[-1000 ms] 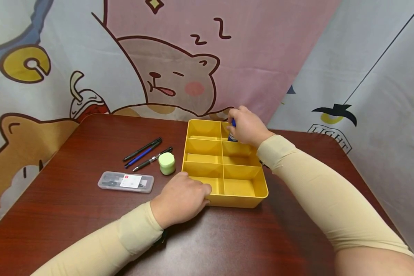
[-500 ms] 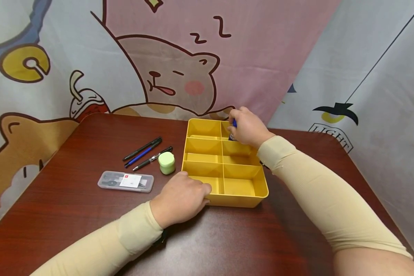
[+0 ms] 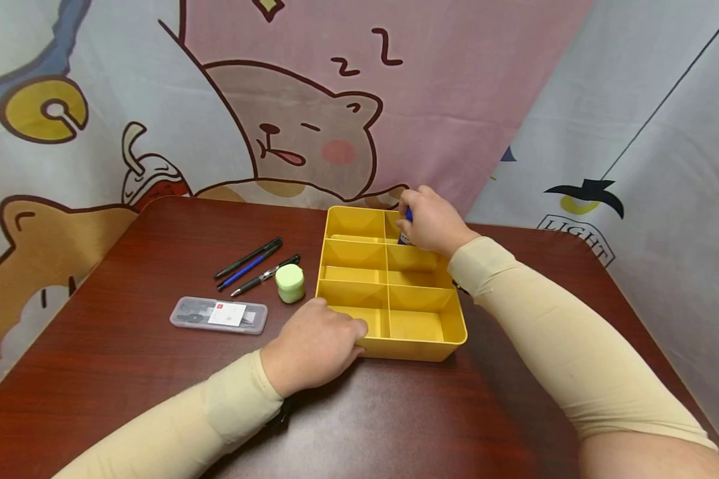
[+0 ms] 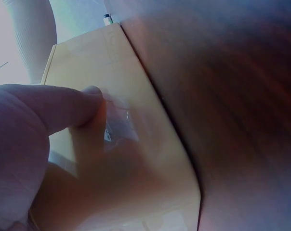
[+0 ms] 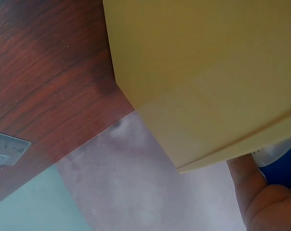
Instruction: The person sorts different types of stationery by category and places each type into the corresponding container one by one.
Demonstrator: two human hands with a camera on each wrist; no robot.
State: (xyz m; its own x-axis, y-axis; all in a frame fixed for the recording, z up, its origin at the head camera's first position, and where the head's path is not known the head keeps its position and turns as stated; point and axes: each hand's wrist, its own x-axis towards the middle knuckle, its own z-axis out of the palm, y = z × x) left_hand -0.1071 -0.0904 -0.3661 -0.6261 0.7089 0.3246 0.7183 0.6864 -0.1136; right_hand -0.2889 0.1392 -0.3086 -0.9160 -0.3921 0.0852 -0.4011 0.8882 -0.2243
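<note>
A yellow six-compartment organizer box [image 3: 410, 350] stands on the table. My left hand [image 3: 313, 347] grips its near left corner, thumb [image 4: 83, 103] against the outer wall and fingers over the rim. My right hand [image 3: 436, 221] reaches into the far right compartment and pinches a small blue-capped item [image 3: 408, 214] with a dark blue and white body. Fingers and box wall hide most of that item; in the right wrist view its blue part [image 5: 286, 168] shows past the rim. The compartments nearer me show bare floors.
Left of the box stand a pale green jar [image 3: 290, 284], a black pen [image 3: 245, 259], a blue pen [image 3: 248, 268], a black-and-silver pen [image 3: 263, 276] and a clear case [image 3: 218, 315] with tools inside. A clear ruler [image 5: 9, 147] lies beyond the box's right side. A printed cloth hangs behind.
Over the last second my right hand has sunk slightly into the far right compartment with the blue-capped item. The left hand and the box stay put.
</note>
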